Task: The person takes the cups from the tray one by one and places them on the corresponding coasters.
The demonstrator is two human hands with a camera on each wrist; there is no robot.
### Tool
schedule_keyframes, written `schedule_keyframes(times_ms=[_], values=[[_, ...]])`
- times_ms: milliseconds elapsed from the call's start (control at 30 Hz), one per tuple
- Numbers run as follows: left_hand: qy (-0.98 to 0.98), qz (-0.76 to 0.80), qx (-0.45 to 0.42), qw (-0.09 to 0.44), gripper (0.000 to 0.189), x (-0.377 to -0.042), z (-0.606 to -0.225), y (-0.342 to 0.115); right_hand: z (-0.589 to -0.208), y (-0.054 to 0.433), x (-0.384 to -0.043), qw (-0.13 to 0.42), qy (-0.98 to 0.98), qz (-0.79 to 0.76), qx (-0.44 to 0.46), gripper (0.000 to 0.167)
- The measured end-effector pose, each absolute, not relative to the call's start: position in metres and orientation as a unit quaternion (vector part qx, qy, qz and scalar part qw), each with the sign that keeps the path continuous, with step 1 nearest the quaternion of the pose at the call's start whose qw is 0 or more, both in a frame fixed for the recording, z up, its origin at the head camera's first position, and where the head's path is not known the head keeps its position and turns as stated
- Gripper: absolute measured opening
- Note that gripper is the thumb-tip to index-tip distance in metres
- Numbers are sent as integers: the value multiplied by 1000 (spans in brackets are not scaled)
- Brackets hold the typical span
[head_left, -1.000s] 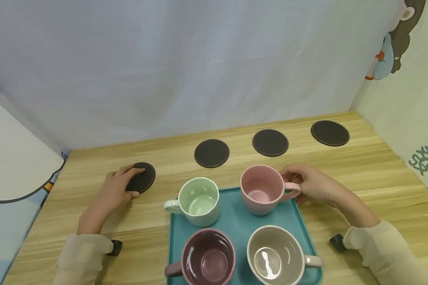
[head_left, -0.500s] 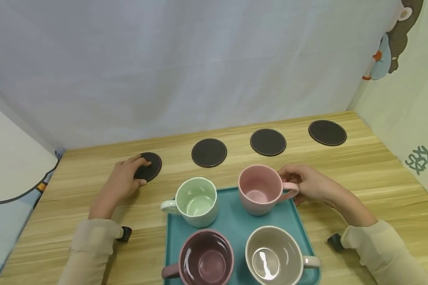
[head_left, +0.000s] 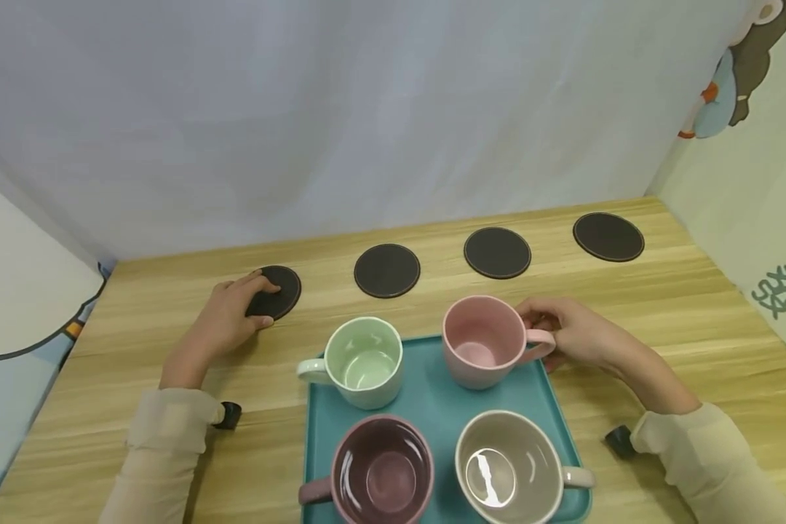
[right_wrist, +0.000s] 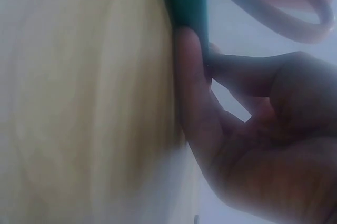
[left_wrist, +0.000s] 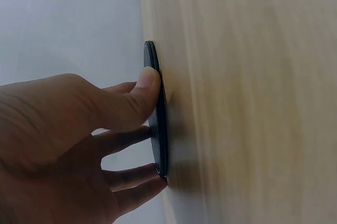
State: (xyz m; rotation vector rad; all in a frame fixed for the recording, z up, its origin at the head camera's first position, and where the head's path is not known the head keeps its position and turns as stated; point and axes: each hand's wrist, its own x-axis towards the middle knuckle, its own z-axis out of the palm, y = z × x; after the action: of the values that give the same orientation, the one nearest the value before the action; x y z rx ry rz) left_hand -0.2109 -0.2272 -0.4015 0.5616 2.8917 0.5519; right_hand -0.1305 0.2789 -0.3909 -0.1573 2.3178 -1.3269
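My left hand holds a round black coaster at the left of the wooden table. The left wrist view has the thumb on the coaster's near rim and other fingers on its far side; it lies against or very close to the wood. My right hand pinches the right rim of a teal tray, near its far corner. Thumb and a finger meet the tray edge in the right wrist view. Just beside those fingers stands a pink mug, its handle partly covering them in the head view.
On the tray also stand a pale green mug, a dark mauve mug and a beige mug. Three more black coasters lie along the back: one left, one middle, one right. A pale cloth wall rises behind.
My left hand has slid the coaster away from me and slightly right, closer to line with the other coasters. My right hand keeps its hold on the tray, and the mugs have stayed put.
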Motion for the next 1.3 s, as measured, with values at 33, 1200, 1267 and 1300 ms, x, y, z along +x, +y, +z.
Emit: schedule_keyframes(times_ms=[33, 1200, 1267, 1300], values=[[962, 183, 188, 73, 49, -212, -401, -227, -391, 279, -131, 229, 844, -482, -59, 37], [907, 290, 243, 183, 34, -180, -369, -179, -390, 282, -132, 233, 838, -488, -79, 36], [905, 293, 245, 189, 33, -178, -370, -178, -391, 284, -133, 233, 836, -487, -91, 35], [904, 295, 243, 193, 31, -177, -371, -177, -392, 285, -133, 234, 836, -486, -101, 34]])
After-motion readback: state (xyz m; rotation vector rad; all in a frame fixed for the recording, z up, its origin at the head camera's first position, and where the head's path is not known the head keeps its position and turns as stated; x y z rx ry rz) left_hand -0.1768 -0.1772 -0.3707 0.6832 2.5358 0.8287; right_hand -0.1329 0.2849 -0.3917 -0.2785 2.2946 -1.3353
